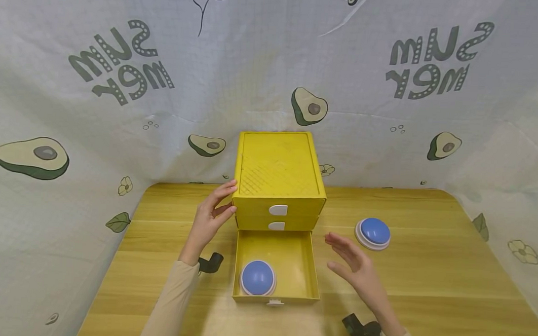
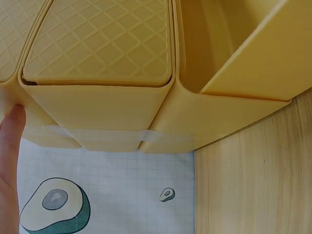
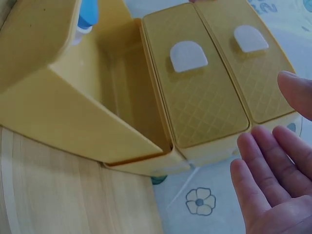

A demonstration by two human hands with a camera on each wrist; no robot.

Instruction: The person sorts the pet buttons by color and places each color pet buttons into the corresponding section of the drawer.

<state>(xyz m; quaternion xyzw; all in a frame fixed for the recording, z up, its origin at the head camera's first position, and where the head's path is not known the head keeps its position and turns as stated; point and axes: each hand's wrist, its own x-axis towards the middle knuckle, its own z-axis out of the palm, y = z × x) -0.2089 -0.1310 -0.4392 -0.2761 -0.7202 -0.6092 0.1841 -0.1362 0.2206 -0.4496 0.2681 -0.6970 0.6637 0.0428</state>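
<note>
A yellow drawer unit (image 1: 280,163) with white handles stands on the table, its bottom drawer (image 1: 295,271) pulled out and the upper two pushed in. Inside that drawer, at the front left, lies a round blue push light (image 1: 257,277) with a pale rim. My left hand (image 1: 209,223) touches the unit's left side near the top with its fingertips; one finger (image 2: 12,136) meets the side wall in the left wrist view. Off the unit's right side, my right hand (image 1: 355,269) hovers with fingers extended and nothing in it. A second blue push light (image 1: 375,231) sits right of the unit.
The wooden table (image 1: 426,308) carries the unit. Behind it hangs a pale curtain (image 1: 256,61) printed with avocados and reversed lettering. Dark wrist-worn devices show at the left wrist (image 1: 211,263) and right wrist (image 1: 362,330).
</note>
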